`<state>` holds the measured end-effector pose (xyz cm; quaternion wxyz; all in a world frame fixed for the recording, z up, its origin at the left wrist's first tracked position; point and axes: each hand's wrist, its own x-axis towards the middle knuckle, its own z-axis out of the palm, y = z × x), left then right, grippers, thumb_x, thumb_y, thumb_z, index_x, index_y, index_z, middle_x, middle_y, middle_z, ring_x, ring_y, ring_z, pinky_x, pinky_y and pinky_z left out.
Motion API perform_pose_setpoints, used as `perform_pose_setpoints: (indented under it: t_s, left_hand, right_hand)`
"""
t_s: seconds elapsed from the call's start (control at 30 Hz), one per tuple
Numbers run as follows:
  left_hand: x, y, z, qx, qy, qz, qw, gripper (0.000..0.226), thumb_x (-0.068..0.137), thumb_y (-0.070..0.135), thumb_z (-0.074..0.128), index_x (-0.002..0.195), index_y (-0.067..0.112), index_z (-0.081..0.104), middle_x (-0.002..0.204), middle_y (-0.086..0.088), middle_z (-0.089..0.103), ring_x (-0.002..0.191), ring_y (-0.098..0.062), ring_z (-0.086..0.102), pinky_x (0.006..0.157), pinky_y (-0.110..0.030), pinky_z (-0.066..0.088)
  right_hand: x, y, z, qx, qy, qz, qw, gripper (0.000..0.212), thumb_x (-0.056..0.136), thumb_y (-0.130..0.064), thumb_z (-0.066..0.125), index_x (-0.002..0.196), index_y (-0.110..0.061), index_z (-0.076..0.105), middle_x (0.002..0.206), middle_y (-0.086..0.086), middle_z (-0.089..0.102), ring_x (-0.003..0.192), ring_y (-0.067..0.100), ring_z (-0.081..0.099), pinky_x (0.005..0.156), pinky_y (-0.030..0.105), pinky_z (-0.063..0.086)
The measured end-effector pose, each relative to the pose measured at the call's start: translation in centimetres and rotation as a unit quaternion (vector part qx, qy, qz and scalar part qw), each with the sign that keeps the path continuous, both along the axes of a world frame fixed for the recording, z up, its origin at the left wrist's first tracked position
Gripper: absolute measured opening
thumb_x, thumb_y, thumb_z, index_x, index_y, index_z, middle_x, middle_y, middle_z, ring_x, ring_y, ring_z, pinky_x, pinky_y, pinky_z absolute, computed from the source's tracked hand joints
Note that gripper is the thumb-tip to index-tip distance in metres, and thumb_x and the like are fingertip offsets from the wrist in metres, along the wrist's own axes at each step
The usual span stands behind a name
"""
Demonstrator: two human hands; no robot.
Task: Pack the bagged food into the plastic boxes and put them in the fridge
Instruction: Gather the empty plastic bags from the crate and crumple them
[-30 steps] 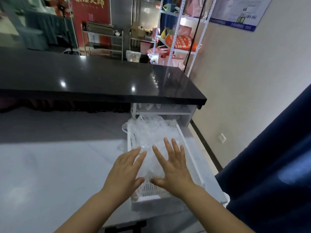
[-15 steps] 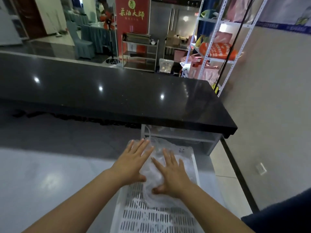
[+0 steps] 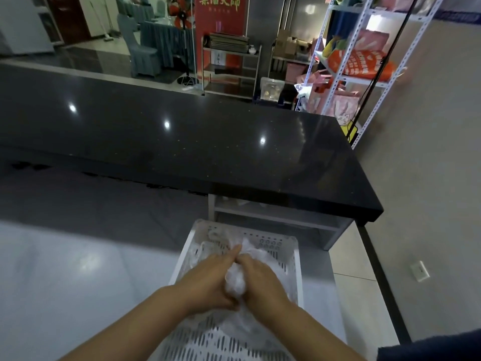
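A white slotted plastic crate (image 3: 296,259) stands on the steel surface in front of me, below the black counter. Inside it lies a crumpled clear plastic bag (image 3: 235,280); what the bag contains cannot be made out. My left hand (image 3: 208,280) and my right hand (image 3: 263,282) are pressed together over the crate, both gripping a bunch of the bag between them. More thin plastic spreads under my wrists and toward the crate's far left corner.
A long black counter (image 3: 208,142) runs across just beyond the crate, with an open white shelf (image 3: 273,217) under its overhang. A white metal rack (image 3: 364,74) with bags stands at the back right by the wall. A shiny steel surface (image 3: 65,269) extends to the left.
My hands went from flat and spread on the plastic to closed together, bunching the bag between them. The view also shifted forward and up along the crate.
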<state>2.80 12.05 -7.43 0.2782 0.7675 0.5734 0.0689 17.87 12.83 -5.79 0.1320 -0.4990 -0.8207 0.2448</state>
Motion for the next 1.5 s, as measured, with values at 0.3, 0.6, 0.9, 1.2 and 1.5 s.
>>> perform_pose_setpoints:
  t_s: [0.3,0.6,0.9,1.2,1.5]
  left_hand:
    - [1.9,-0.6,-1.4,0.074,-0.140,0.122,0.980,0.008,0.088,0.024,0.053,0.087,0.027,0.060,0.091,0.012,0.063,0.083,0.002,0.057,0.083,-0.024,0.049]
    - [0.5,-4.2,0.0,0.212,0.010,0.096,0.973,0.073,0.062,0.057,0.055,0.120,0.013,0.049,0.113,0.001,0.059,0.105,-0.014,0.049,0.093,-0.025,0.040]
    - [1.1,-2.0,-0.1,0.088,0.118,0.014,0.989,0.095,0.079,0.067,0.042,0.149,0.018,-0.001,0.157,0.004,0.001,0.143,-0.013,0.001,0.116,-0.038,0.000]
    - [1.7,-2.6,-0.2,0.130,0.084,0.033,0.987,0.046,0.081,0.035,0.055,0.126,0.027,0.047,0.126,0.009,0.048,0.114,-0.015,0.038,0.088,-0.027,0.026]
    - [1.3,-3.3,1.0,0.123,0.028,-0.088,0.988,0.048,0.081,0.002,0.051,0.127,0.014,0.052,0.126,-0.006,0.053,0.117,-0.020,0.047,0.099,-0.026,0.035]
  right_hand:
    - [2.4,1.3,1.6,0.013,-0.159,0.140,0.977,0.114,0.067,-0.050,0.072,0.142,-0.044,-0.015,0.153,-0.008,-0.027,0.140,0.017,-0.027,0.114,0.041,-0.012]
    - [1.3,0.0,-0.7,0.046,-0.214,0.145,0.965,0.071,0.086,-0.026,0.055,0.146,-0.023,0.018,0.143,0.003,0.032,0.125,0.028,0.032,0.101,0.043,0.026]
    - [2.0,-0.5,0.3,-0.076,-0.128,0.111,0.983,0.100,0.081,-0.042,0.060,0.149,-0.016,-0.008,0.154,0.001,0.010,0.139,0.020,0.014,0.116,0.030,0.008]
    - [2.8,-1.6,1.2,-0.078,-0.275,0.146,0.947,0.112,0.078,-0.030,0.070,0.147,-0.025,-0.018,0.158,0.003,-0.009,0.142,0.031,0.006,0.115,0.048,0.014]
    - [4.3,-1.6,1.3,0.093,-0.133,0.204,0.965,0.035,0.087,-0.016,0.052,0.121,-0.016,0.049,0.128,0.004,0.047,0.103,0.025,0.055,0.086,0.037,0.050]
